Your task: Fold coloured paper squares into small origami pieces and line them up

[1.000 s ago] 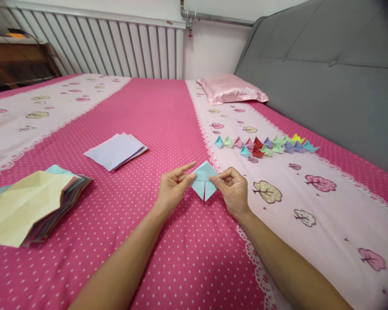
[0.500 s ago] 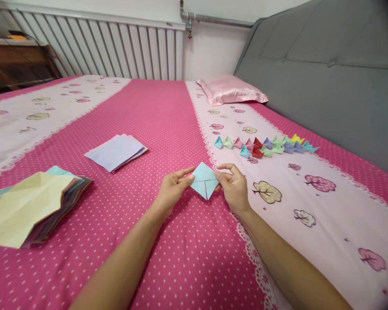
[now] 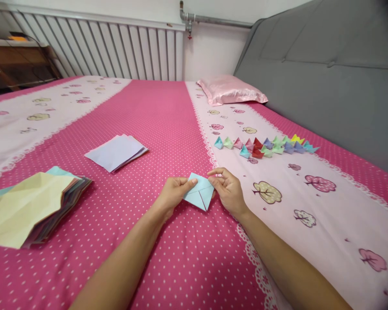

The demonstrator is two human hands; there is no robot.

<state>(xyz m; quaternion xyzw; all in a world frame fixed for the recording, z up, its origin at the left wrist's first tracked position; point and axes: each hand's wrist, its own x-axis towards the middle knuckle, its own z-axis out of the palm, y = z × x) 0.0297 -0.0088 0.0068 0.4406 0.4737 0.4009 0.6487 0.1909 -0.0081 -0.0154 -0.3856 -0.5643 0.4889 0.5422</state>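
A light blue folded paper square [image 3: 199, 191], tilted like a diamond with a crease across it and a slit in its lower half, is held just above the bed. My left hand [image 3: 173, 192] pinches its left corner, thumb on top and fingers beneath. At the right corner, my right hand [image 3: 228, 189] grips the paper between thumb and fingers; part of those fingertips is hidden behind it. Several small folded paper boats [image 3: 265, 147] in blue, green, pink, red, purple and yellow stand in rows beyond my right hand.
Left of my hands lie a stack of lilac and pink paper sheets [image 3: 116, 151] and a larger pile of creased paper [image 3: 22, 206]. A pink pillow [image 3: 233, 89] rests by the grey headboard [image 3: 330, 86]. A white radiator [image 3: 116, 47] lines the wall.
The blue paper has moved slightly down and left and turned a little. My left thumb now reaches further over it, and both hands have come slightly closer together.
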